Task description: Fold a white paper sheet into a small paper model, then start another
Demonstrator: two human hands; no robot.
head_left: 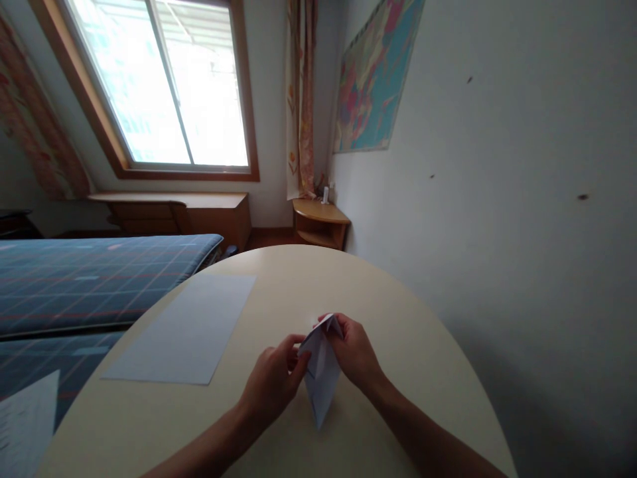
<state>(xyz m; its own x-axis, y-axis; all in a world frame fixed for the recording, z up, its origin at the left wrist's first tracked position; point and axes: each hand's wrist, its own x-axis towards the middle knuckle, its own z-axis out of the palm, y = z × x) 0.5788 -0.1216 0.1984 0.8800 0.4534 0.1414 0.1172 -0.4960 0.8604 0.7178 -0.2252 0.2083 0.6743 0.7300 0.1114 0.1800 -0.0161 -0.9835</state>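
Note:
A folded sheet of white paper (321,378) is held up over the round table, its narrow point directed down toward me. My left hand (280,372) pinches its left edge between thumb and fingers. Along the upper right edge, my right hand (354,348) grips the paper, with the thumb on the near face and some fingertips showing behind the top. Creases and layered flaps run down the middle of the folded paper. Whether its lower tip touches the tabletop, I cannot tell.
A flat white sheet (186,332) lies on the cream round table (418,332), left of my hands. Beyond the table's left edge is a blue plaid mattress (99,279), with another paper (32,421) at lower left. A wall stands close on the right; a corner shelf (321,211) is behind.

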